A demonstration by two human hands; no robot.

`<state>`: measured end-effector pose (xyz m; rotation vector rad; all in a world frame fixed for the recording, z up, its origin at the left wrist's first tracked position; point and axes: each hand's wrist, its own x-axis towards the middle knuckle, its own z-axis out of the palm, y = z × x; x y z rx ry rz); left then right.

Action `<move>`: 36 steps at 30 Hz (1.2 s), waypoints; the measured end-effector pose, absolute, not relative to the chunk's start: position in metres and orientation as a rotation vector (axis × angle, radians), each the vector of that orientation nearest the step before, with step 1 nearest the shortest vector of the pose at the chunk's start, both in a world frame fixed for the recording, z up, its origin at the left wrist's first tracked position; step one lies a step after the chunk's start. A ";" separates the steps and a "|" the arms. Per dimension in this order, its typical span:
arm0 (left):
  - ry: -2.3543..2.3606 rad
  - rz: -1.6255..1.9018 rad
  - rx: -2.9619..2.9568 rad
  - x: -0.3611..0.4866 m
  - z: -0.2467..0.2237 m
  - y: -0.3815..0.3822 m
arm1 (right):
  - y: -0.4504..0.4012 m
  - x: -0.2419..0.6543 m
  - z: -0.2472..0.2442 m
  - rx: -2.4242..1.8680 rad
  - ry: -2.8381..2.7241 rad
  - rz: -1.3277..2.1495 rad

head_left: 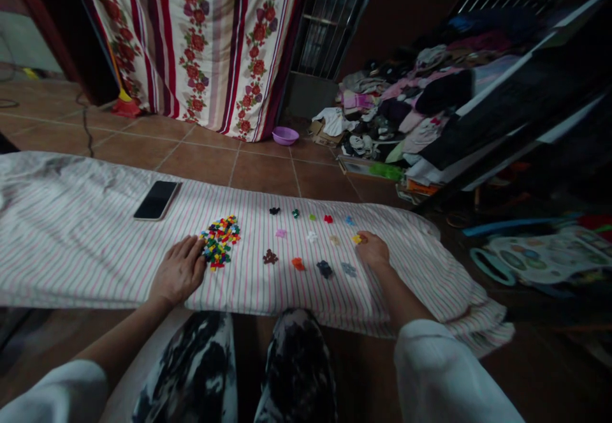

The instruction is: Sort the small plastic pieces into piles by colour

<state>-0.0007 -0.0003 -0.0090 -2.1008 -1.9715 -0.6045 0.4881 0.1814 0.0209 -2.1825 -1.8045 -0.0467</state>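
Observation:
My left hand (180, 268) lies flat on the striped cloth, fingers stretched out, with the fingertips at the edge of a mixed pile of small coloured toy bricks (220, 242). At the right, my right hand (375, 251) has its fingers bunched on a few yellow bricks (357, 239); the fingertips are partly hidden. Between the hands lie small groups sorted by colour, among them black bricks (274, 210), red bricks (327, 219), white bricks (312, 237), brown bricks (270, 256), orange bricks (298, 263) and dark grey bricks (324, 268).
A phone (157, 200) lies at the left on the striped cloth (95, 238). Beyond, a purple basin (285, 135) stands on the tiled floor near a flowered curtain (215, 46). Heaped clothes (401, 97) fill the back right. A red broom (126, 105) leans at the back left.

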 end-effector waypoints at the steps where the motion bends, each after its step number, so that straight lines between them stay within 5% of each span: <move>1: -1.974 -0.601 -2.103 -0.001 -0.009 0.000 | 0.181 0.487 0.023 -2.214 -1.793 -0.040; 13: -2.001 -0.603 -2.075 0.003 -0.007 -0.001 | 0.176 0.418 0.052 -1.971 -1.939 -0.043; 36: -1.986 -0.605 -2.070 0.003 -0.008 -0.001 | 0.134 0.238 0.030 -1.232 -2.473 0.436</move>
